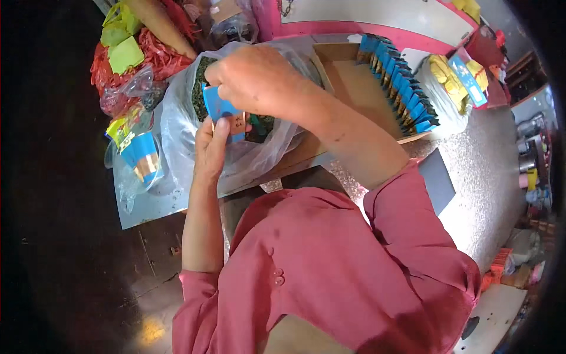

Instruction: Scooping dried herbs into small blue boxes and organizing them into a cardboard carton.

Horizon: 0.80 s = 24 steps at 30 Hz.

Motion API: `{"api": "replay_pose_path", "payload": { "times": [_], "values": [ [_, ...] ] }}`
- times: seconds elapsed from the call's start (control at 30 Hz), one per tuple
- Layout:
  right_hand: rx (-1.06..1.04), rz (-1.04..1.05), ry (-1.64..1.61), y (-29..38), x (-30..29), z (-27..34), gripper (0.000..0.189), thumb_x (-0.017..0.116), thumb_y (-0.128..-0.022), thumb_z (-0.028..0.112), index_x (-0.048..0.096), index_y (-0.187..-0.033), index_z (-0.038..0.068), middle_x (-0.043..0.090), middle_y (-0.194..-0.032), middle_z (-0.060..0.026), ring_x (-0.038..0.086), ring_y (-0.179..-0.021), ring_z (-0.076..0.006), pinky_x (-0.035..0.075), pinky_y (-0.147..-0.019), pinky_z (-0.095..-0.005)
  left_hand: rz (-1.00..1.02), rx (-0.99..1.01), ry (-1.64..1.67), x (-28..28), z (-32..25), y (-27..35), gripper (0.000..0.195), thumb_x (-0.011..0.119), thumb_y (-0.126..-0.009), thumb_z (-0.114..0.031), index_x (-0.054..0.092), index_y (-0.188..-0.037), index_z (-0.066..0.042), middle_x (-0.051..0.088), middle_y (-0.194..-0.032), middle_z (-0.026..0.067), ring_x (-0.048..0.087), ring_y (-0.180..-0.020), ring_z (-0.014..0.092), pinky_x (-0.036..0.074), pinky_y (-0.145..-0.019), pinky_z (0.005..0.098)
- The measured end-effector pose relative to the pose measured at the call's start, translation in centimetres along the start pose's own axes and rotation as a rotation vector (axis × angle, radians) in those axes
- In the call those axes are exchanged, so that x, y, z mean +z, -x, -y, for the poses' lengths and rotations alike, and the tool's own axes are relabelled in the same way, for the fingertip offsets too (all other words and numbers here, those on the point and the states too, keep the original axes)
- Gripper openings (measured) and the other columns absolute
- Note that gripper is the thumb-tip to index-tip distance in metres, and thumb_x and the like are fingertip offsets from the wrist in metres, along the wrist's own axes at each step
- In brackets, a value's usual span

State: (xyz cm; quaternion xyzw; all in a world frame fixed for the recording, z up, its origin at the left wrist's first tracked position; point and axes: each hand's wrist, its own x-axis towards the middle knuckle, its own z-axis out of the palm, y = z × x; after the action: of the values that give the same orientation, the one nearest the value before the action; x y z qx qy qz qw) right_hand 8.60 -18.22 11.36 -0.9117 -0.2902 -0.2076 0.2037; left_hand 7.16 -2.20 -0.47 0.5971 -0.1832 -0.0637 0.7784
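My left hand (212,144) grips the lower part of a small blue-and-tan packet (223,110), its thumb across the front. Above it my right hand (252,79) is closed at the packet's top edge; its fingertips are partly hidden, so whether they pinch the packet is unclear. Both hands are over a large clear plastic bag (177,128), open and holding dark green dried leaves (198,90) that look like tea. Something green lies on the leaves just right of the packet. Right of the bag, a shallow cardboard box (353,84) holds a row of similar blue packets (398,84) along its far-right side.
At the table's left end (150,210), a clear plastic tub (160,155) holds more blue-and-tan packets (143,155). Red plastic bags (154,48) lie behind it, beside another person's forearm (163,26). A white bag with yellow packets (442,79) stands right of the box.
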Motion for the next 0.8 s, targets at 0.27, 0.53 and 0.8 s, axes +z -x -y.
{"api": "replay_pose_path", "payload": {
  "times": [0.27, 0.53, 0.8],
  "values": [
    [0.059, 0.008, 0.039, 1.3, -0.3, -0.2, 0.01, 0.06, -0.072, 0.012, 0.066, -0.078, 0.008, 0.063, -0.073, -0.0178, 0.063, -0.072, -0.0365, 0.048, -0.066, -0.047, 0.043, -0.074, -0.167, 0.0, 0.1, 0.0, 0.047, 0.045, -0.098, -0.044, 0.053, -0.119, -0.003, 0.065, -0.103, 0.0093, 0.065, -0.083, 0.018, 0.053, -0.074, 0.0306],
    [0.157, -0.201, -0.002, 4.1, -6.5, -5.6, 0.018, 0.054, -0.073, 0.009, 0.063, -0.087, 0.004, 0.063, -0.079, -0.0178, 0.062, -0.074, -0.0352, 0.048, -0.065, -0.0411, 0.013, 0.098, -0.196, 0.4, -0.4, -0.1, 0.055, 0.061, -0.092, -0.016, 0.038, -0.139, -0.002, 0.061, -0.109, 0.0098, 0.058, -0.099, 0.015, 0.046, -0.087, 0.0289],
    [0.49, -0.21, 0.516, 11.3, -12.4, -21.9, 0.02, 0.054, -0.075, 0.011, 0.063, -0.091, 0.005, 0.064, -0.083, -0.0196, 0.062, -0.077, -0.0362, 0.049, -0.069, -0.0419, -0.006, 0.126, -0.249, -1.2, -0.7, 0.9, 0.049, 0.06, -0.092, -0.011, 0.042, -0.137, -0.002, 0.061, -0.108, 0.0098, 0.059, -0.096, 0.015, 0.048, -0.086, 0.0288]
  ]
}}
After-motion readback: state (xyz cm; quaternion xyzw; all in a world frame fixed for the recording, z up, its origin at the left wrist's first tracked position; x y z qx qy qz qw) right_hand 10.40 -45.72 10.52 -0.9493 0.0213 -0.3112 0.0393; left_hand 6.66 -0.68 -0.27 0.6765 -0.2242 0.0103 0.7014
